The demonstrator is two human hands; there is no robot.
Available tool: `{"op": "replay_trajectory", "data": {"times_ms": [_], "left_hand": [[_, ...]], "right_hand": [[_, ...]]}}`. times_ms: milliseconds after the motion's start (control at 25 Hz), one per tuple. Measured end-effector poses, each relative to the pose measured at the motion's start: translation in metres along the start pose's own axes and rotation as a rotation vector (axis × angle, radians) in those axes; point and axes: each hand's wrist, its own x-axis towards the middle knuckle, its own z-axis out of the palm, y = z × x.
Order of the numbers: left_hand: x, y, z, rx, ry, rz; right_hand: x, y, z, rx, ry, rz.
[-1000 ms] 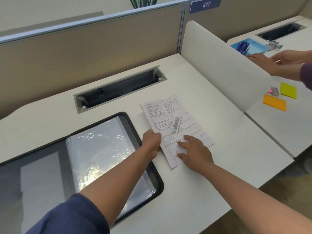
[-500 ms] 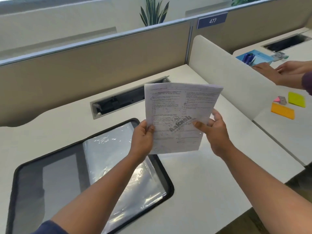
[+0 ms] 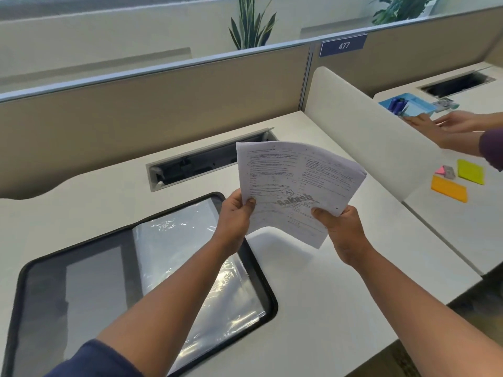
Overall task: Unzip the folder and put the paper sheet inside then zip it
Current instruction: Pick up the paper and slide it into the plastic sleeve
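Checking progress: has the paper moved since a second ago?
Yes. The paper was flat on the desk beside the folder; now both hands, left and right, hold it lifted above the desk.

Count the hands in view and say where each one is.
4. Left hand and right hand hold the paper sheet above the desk; two more hands reach over the neighbouring desk.

Person: two bare forearms and hands.
Left arm (image 3: 174,303) wears a dark navy sleeve (image 3: 95,360) pushed up; right arm (image 3: 424,303) shows no sleeve.
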Motion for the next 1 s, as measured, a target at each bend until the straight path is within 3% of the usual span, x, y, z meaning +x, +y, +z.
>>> {"op": "replay_trajectory", "data": {"times_ms": [160,560,1000], "left_hand": [[0.001,-0.02,0.006,-0.034,-0.002,-0.115],[-0.004,-0.011,-0.002,0.062,-0.038,-0.076],[-0.04,0.024,-0.166,0.052,0.363,-0.075]], "right_hand": [[-0.003,0.021,-0.003,-0.059,0.025,0.088],[0.004,0.022,0.009,0.005,0.127,0.097],[0.016,0.0,0.161,-0.054,-0.417,0.119]]}}
